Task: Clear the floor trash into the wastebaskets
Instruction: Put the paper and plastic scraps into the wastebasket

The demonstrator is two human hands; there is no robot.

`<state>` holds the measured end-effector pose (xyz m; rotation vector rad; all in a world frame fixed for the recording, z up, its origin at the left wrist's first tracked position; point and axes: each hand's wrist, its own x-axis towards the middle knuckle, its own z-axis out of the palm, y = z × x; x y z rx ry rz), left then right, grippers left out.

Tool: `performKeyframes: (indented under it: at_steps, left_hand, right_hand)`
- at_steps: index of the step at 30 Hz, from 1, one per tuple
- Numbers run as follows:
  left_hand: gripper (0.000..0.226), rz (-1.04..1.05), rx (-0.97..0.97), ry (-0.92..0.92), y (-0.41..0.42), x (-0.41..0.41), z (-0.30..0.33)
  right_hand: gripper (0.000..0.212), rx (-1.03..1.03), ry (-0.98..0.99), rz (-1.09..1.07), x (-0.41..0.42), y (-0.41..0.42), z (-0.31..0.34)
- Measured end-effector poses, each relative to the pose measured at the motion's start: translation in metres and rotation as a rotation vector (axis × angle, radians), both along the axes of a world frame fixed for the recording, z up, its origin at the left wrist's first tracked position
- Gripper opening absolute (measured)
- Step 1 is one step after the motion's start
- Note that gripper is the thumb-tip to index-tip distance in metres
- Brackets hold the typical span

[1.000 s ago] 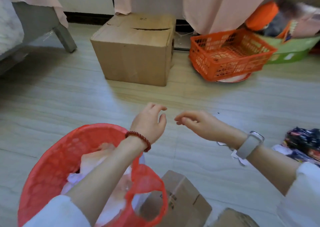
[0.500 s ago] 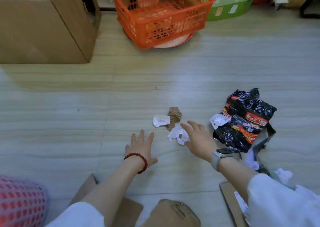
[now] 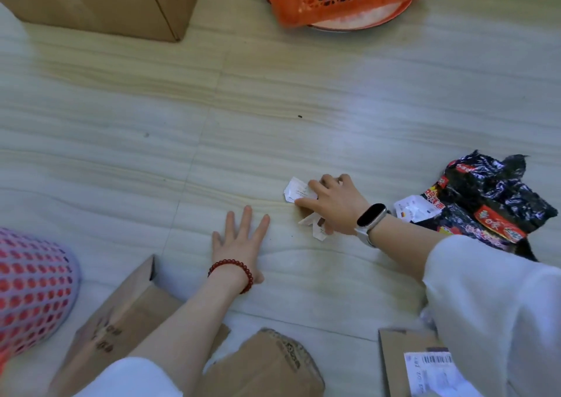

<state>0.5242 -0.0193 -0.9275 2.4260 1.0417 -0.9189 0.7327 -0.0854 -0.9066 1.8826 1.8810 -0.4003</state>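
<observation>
The right hand curls its fingers over white paper scraps on the floor, gripping them, with more torn bits poking out under the palm; the left hand lies flat on the floor, fingers spread wide, holding nothing (a red bead bracelet circles its wrist); a black snack wrapper sits just right of the right wrist; cardboard pieces lie near the arms; the red mesh wastebasket stands at far left.
</observation>
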Motion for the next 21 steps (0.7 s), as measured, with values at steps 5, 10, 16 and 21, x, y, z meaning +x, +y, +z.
performKeyframes:
  at_steps: [5, 10, 16, 21]
  left_hand:
    - [0.116, 0.007, -0.009, 0.014, -0.004, 0.001, -0.001]
    - [0.108, -0.023, 0.012, -0.04, 0.001, -0.001, -0.005]
    - [0.088, 0.169, -0.184, -0.302, -0.008, -0.022, 0.002]
    - [0.089, 0.604, -0.775, -0.723, 0.004, -0.015, 0.051]
  right_hand:
    - [0.021, 0.404, 0.017, 0.086, -0.013, -0.02, 0.007]
    - [0.018, 0.368, 0.127, -0.182, -0.025, -0.029, -0.005]
    - [0.03, 0.317, 0.709, -0.821, -0.042, -0.048, 0.016]
    - [0.02, 0.267, 1.05, -0.96, -0.069, -0.063, 0.044]
